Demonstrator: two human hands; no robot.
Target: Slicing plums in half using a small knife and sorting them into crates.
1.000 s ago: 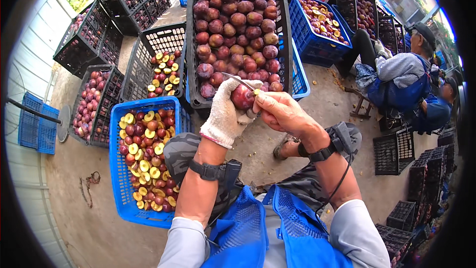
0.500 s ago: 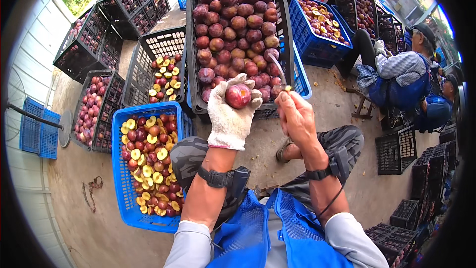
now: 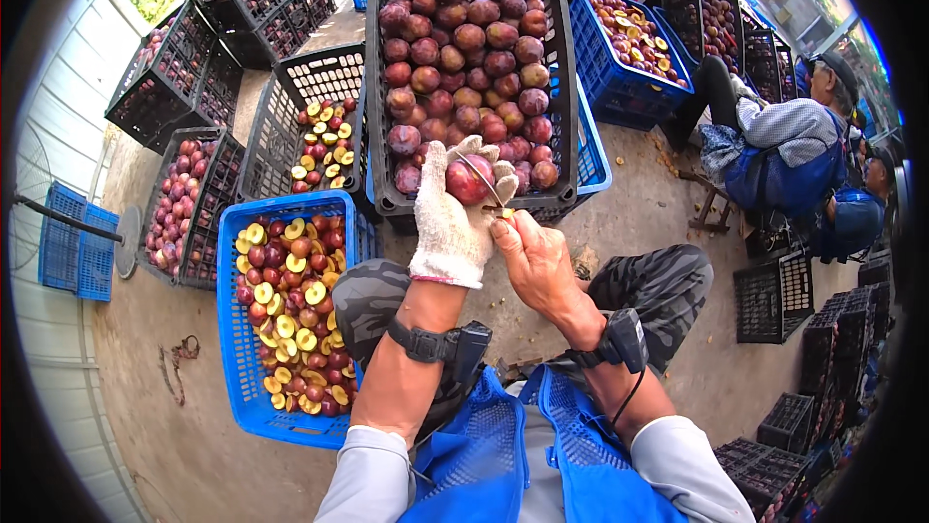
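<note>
My left hand (image 3: 448, 238), in a white knit glove, cups a whole dark red plum (image 3: 464, 184) over the near edge of a black crate (image 3: 566, 88) full of plums. In my bare right hand (image 3: 544, 267) is a small knife (image 3: 491, 190) with a thin curved blade. The blade lies across the plum's right side, while my fingers close round the handle and hide most of it. To the left of my knees, a blue basket (image 3: 228, 329) holds halved and cut plums, yellow flesh showing on many.
Beyond the blue basket stands a black crate (image 3: 266, 150) partly filled with cut plums. Another blue crate (image 3: 619, 97) of cut fruit is at the back right. Two people in blue (image 3: 779, 175) sit at the right. Stacked black crates (image 3: 174, 78) line the back left.
My right hand has come down and left, bringing the knife blade from above the crate onto the plum. My left hand still holds the plum, in nearly the same place.
</note>
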